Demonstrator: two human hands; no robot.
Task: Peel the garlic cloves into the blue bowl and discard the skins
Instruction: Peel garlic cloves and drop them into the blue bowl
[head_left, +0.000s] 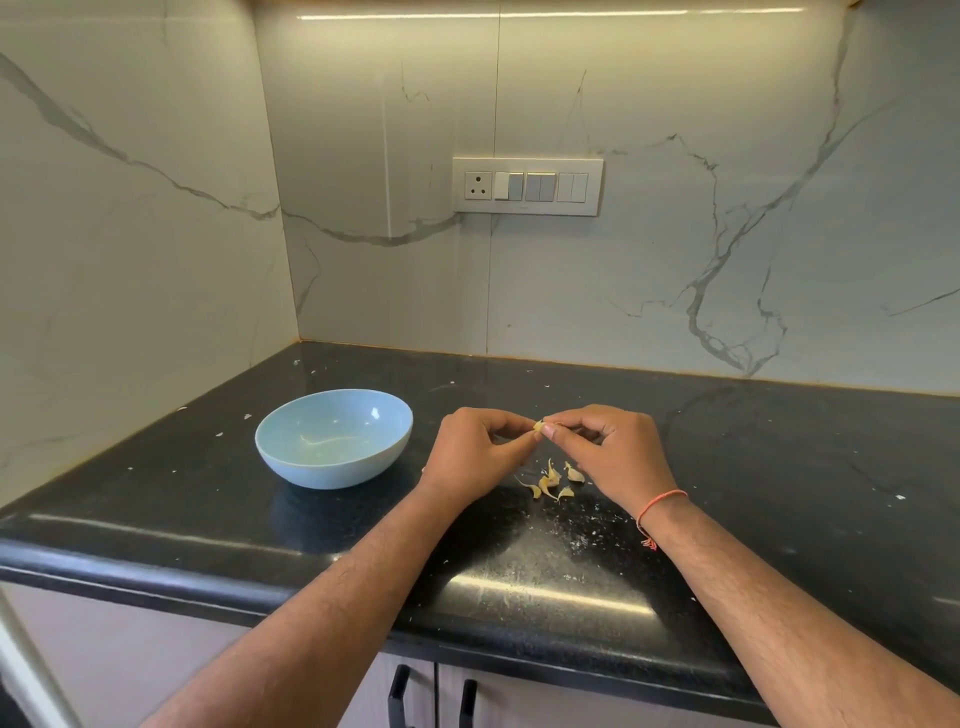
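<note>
A pale garlic clove (540, 426) is held above the black counter, pinched between the fingertips of my left hand (475, 452) and my right hand (610, 457). Both hands meet at the clove, fingers curled. Just below them, several unpeeled garlic cloves (553, 483) lie in a small cluster on the counter. The blue bowl (333, 437) stands to the left of my left hand, with nothing clearly lying in it apart from a faint mark at its bottom.
The black stone counter (519, 566) carries small white flecks of skin near its front. Marble walls close it off at the back and the left. A switch panel (527, 186) is on the back wall. Cabinet handles (400, 696) show below the counter edge.
</note>
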